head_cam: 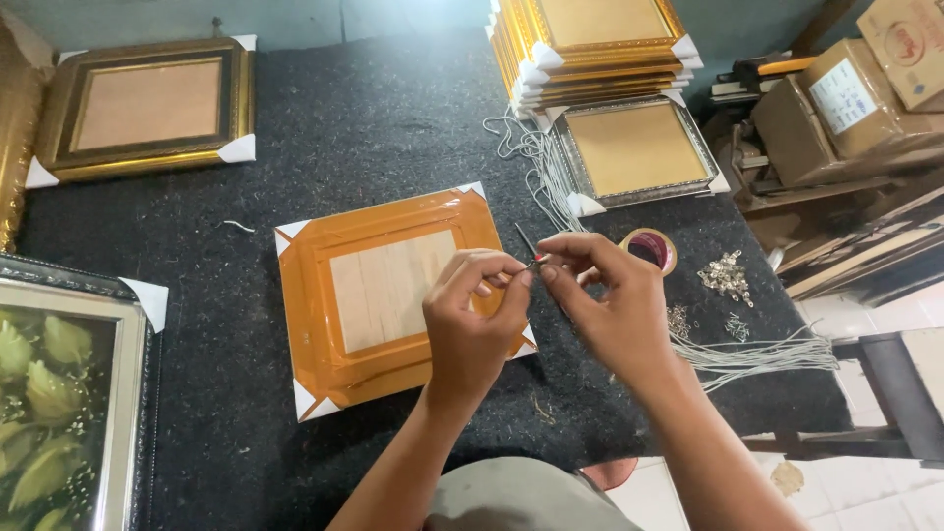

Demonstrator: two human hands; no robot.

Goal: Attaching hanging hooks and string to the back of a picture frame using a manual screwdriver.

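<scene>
**small fitting pinched over a wrapped frame**

left hand (472, 320) and right hand (605, 305) closed fingertip to fingertip on a small metal piece (536, 262), just above the right edge of the orange-wrapped frame (393, 295) lying flat, card corners on. judging by that, wrapped and cornered already; no cord seen on it yet. loose cords (757, 356), a tape roll (649, 249) and small metal hardware (726, 273) near the right hand. bare dark mat (344, 128) behind the frame; table edge close to the right, stacked gilt frames (590, 49) at the far side.
</scene>
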